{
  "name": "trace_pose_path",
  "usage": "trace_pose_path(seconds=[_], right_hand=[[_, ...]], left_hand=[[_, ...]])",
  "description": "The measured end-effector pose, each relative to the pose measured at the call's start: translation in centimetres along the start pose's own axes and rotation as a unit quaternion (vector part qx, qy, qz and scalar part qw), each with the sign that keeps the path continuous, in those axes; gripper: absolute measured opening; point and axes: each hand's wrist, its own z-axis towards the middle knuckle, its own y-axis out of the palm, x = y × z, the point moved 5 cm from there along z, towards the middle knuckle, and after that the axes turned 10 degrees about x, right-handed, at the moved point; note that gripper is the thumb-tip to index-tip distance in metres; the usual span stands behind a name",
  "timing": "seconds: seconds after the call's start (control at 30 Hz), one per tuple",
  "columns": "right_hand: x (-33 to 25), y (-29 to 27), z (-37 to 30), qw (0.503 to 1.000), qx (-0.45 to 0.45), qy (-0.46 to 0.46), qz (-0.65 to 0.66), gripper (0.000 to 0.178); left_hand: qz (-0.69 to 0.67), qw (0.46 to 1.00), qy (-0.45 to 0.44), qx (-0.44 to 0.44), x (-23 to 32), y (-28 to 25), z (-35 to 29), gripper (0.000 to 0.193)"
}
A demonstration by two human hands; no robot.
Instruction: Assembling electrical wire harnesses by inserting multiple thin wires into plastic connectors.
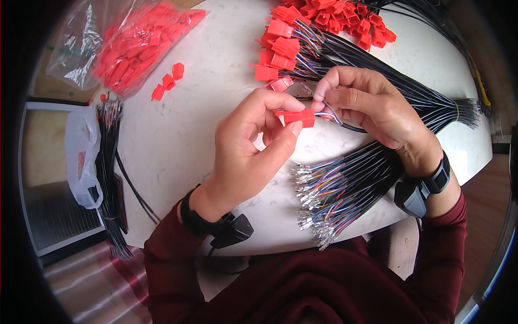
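Note:
My left hand (253,137) pinches a red plastic connector housing (300,117) between thumb and fingers, above the middle of the table. From the right, my right hand (372,105) closes its fingertips on thin coloured wires (333,114) that run to the housing's right end. Whether their terminals sit inside the housing cannot be seen. Below my right hand lies a bundle of black cables (367,175) with bare metal terminals fanned out to the left. Behind my hands, another black cable bundle (372,67) carries red housings (280,51) on its ends.
A clear bag of red housings (140,51) lies at the far left, with several loose housings (168,82) beside it. More cables (108,146) and a white plastic bag (82,156) hang at the left edge of the white table (178,146). Red housings (345,19) pile up at the back.

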Motion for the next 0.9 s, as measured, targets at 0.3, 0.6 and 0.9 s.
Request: trace_pose_path(seconds=[0.3,0.6,0.9], right_hand=[[-0.1,0.5,-0.1,0.999,-0.039,-0.036,0.001,0.014],[-0.1,1.4,-0.5,0.994,-0.071,-0.054,-0.057,0.013],[0.3,0.9,-0.3,0.999,-0.031,-0.026,-0.035,0.01]], left_hand=[[-0.151,0.972,-0.174,-0.047,-0.1,0.3,0.1,0.014],[-0.106,0.971,-0.21,-0.041,-1.2,0.6,0.1,0.01],[-0.147,0.974,-0.17,-0.022,-1.2,0.8,0.0,0.008]])
